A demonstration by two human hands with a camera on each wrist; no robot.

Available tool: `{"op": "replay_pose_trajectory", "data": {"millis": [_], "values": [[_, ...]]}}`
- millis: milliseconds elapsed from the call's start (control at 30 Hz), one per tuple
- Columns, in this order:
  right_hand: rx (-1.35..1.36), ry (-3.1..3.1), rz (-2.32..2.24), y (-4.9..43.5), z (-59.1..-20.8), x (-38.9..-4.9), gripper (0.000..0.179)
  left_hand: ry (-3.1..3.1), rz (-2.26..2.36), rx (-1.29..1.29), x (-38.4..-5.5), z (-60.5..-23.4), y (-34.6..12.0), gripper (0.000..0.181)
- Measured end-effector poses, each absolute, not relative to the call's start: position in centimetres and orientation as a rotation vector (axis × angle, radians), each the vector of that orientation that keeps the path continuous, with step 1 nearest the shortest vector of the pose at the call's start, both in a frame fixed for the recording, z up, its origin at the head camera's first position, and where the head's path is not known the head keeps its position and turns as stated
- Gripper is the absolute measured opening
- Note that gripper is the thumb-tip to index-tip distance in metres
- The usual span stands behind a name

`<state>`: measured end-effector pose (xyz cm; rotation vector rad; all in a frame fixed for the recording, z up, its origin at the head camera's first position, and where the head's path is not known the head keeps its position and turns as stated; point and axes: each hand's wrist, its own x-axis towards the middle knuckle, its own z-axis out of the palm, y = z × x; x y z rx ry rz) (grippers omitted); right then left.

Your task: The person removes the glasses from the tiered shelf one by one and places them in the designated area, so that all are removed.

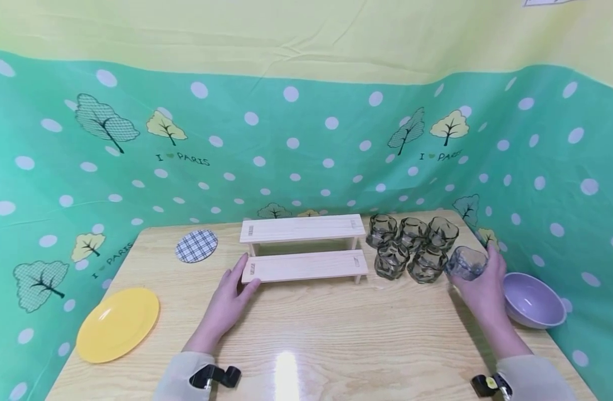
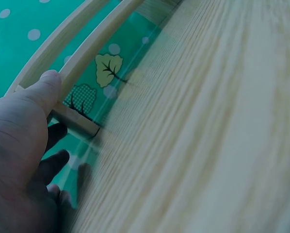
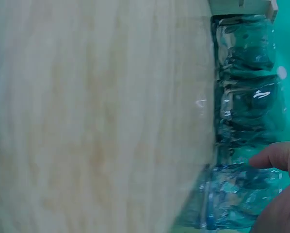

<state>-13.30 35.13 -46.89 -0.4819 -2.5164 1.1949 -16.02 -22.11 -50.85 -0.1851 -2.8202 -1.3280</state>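
My left hand (image 1: 228, 303) holds the left end of a two-step wooden shelf (image 1: 306, 266), thumb at the lower step's front edge and index finger along its side. In the left wrist view the thumb (image 2: 47, 85) lies against the wood, with the other fingers bent below. At the right, my right hand (image 1: 484, 284) grips a bluish clear glass (image 1: 467, 263), fingers on its far right side and thumb at the near left. Several smoky, dimpled glasses (image 1: 413, 234) stand grouped between that glass and the shelf. The right wrist view shows the gripped glass (image 3: 237, 194) beside the others.
A purple bowl (image 1: 533, 301) sits right of my right forearm, near the table's edge. On the left are a yellow plate (image 1: 118, 324) and a round checked coaster (image 1: 196, 246). Green dotted cloth (image 1: 296, 161) hangs behind and beside the wooden table (image 1: 366, 340).
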Motion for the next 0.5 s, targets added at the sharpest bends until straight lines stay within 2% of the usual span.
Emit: {"op": "replay_pose_trajectory", "data": {"millis": [267, 500], "values": [[-0.144, -2.563, 0.981, 32.9, -44.4, -12.7, 0.116, -2.785, -1.249, -0.29, -16.1, -50.4, -21.8, 0.083], [0.151, -2.661, 0.649, 29.3, -43.3, -12.6, 0.105, -2.769, -0.943, -0.322, -15.5, -48.3, -20.9, 0.079]]}}
